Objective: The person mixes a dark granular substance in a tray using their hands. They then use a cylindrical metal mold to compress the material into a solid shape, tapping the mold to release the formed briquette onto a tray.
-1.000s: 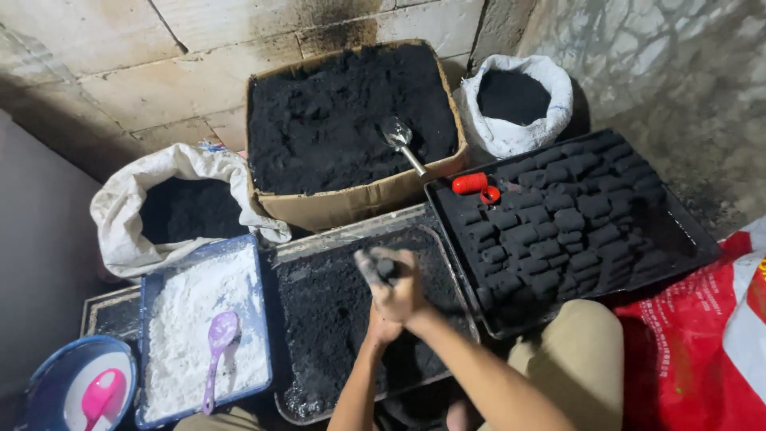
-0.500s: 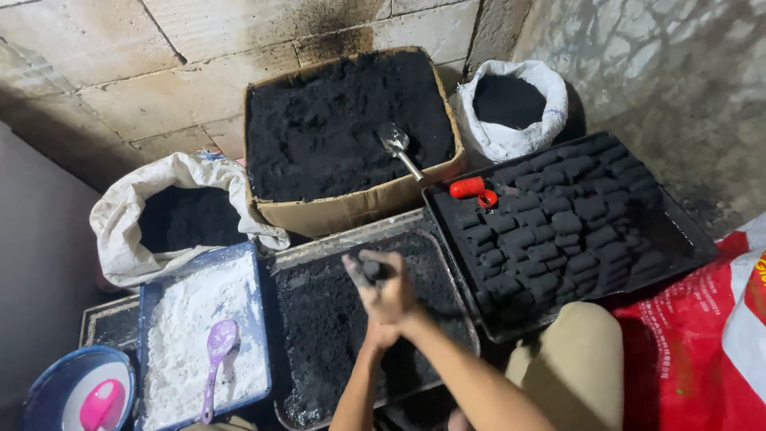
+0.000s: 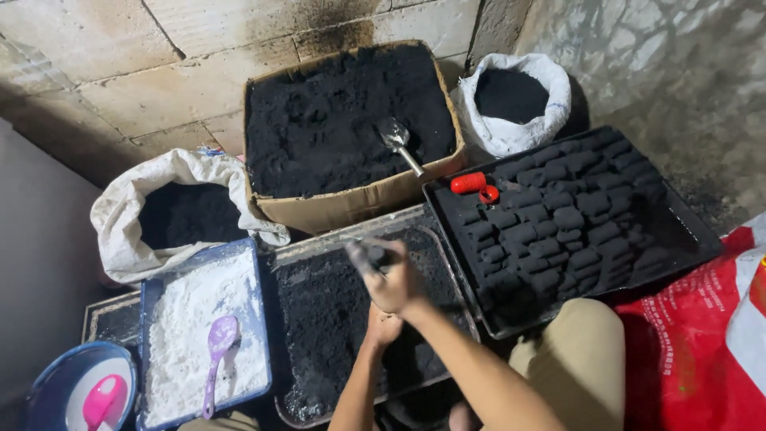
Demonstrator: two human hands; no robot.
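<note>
A person's right hand (image 3: 391,279) closes its grip around a dark lump (image 3: 375,257) of black powder, held above the metal tray (image 3: 335,319) of the same powder. The left hand (image 3: 383,327) sits just beneath, its grip hidden. Finished black blocks (image 3: 558,219) fill the tray alongside, near a cardboard box (image 3: 351,203).

The left hand (image 3: 381,326) sits mostly hidden under the right hand (image 3: 388,275), its grip unreadable; the dark lump (image 3: 373,257) in the right hand is motion-blurred. The blue bowl (image 3: 48,381) and red sack (image 3: 710,335) are cut off by picture edges
</note>
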